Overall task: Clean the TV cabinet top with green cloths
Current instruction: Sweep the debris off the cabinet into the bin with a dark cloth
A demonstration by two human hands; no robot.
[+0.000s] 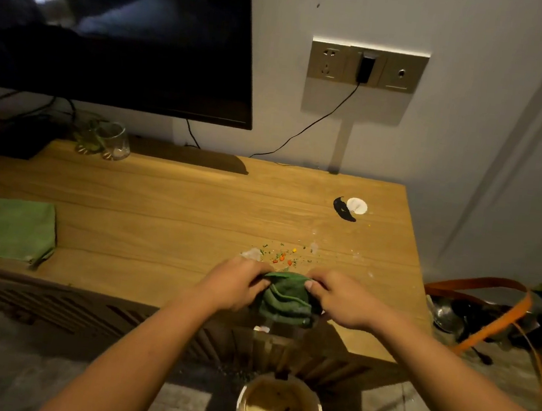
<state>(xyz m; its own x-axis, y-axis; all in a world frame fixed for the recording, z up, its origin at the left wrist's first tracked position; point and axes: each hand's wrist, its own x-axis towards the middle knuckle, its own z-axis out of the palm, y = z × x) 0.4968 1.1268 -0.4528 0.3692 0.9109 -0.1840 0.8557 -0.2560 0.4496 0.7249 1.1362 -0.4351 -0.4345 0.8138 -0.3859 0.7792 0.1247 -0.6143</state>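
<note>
I hold the bunched dark green cloth [287,300] at the near edge of the wooden TV cabinet top [195,203], my left hand [237,284] and right hand [342,298] each pinching one end in closed fingers. Just beyond lie scattered orange and green crumbs [282,255]. Bunched like this, the cloth could push crumbs over the edge, missing the round bin on the floor [278,409]. A folded light green cloth [10,229] waits far left.
</note>
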